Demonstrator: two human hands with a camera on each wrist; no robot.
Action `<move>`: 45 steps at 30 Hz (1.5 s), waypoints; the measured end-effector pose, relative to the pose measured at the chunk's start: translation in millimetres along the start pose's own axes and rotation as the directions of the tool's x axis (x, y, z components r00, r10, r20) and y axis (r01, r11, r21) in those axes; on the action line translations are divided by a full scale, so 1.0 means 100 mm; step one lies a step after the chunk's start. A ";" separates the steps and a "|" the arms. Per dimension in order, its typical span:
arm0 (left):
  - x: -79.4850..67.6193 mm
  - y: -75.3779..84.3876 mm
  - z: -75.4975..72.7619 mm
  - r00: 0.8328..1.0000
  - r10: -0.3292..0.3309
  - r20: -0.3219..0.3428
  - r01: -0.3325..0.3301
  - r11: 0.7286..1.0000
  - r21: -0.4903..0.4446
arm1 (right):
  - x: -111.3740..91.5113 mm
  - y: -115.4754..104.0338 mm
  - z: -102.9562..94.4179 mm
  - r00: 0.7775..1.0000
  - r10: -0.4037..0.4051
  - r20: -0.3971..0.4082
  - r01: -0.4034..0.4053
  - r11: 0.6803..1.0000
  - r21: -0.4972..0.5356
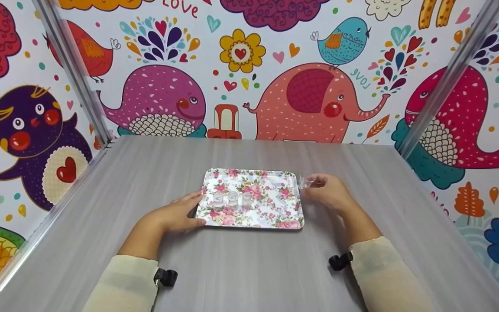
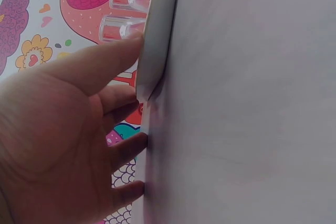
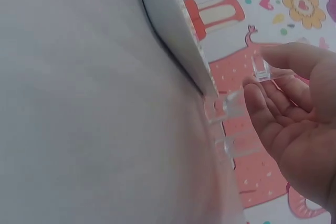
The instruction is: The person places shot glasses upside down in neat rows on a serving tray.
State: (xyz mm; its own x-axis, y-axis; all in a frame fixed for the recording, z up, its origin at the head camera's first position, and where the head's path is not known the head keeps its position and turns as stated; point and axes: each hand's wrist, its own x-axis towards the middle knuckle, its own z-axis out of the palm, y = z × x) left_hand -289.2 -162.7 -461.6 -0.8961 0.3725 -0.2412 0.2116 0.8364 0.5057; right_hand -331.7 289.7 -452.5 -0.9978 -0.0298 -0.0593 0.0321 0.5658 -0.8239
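Note:
A floral tray [image 1: 271, 212] lies on the table, with three small clear shot glasses [image 1: 233, 198] standing in a row on its left half. My left hand [image 1: 178, 215] is at the tray's left edge, fingers spread. In the left wrist view its thumb touches the tray rim [image 2: 157, 35], and the lower fingers rest at the table. Just off the tray's right edge, my right hand [image 1: 328, 190] pinches another clear shot glass [image 3: 261, 68] between thumb and fingers. Beyond that hand, two more clear shot glasses [image 3: 239, 142] show in the right wrist view; the head view hides them.
The grey wood-grain table [image 1: 249, 268] extends around the tray. Walls printed with cartoon animals [image 1: 310, 104] stand behind it and at both sides. Metal posts [image 1: 80, 73] rise at the back corners. A small black camera [image 1: 167, 277] is strapped to each sleeve.

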 end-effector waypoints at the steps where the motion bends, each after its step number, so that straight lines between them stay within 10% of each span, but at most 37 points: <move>1: 0.00 0.00 0.00 1.000 0.002 -0.001 -0.002 1.000 -0.001 | 0.00 -0.03 0.02 1.000 0.003 0.002 -0.003 1.000 -0.006; 27: -0.02 0.00 -0.02 1.000 0.019 0.000 -0.019 1.000 0.005 | 0.03 -0.66 0.69 0.984 -0.151 0.090 0.133 0.975 0.175; 45: -0.02 0.01 -0.01 1.000 0.014 -0.009 -0.014 1.000 -0.007 | 0.03 -0.66 0.73 0.971 -0.229 0.068 0.211 0.956 0.205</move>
State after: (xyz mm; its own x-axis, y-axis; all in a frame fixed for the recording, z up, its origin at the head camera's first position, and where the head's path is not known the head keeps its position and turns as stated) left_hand -287.7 -163.5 -459.8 -0.8964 0.3805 -0.2271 0.2212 0.8283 0.5149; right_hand -332.8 191.5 -439.4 -0.9724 -0.2143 0.0924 -0.1676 0.3657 -0.9155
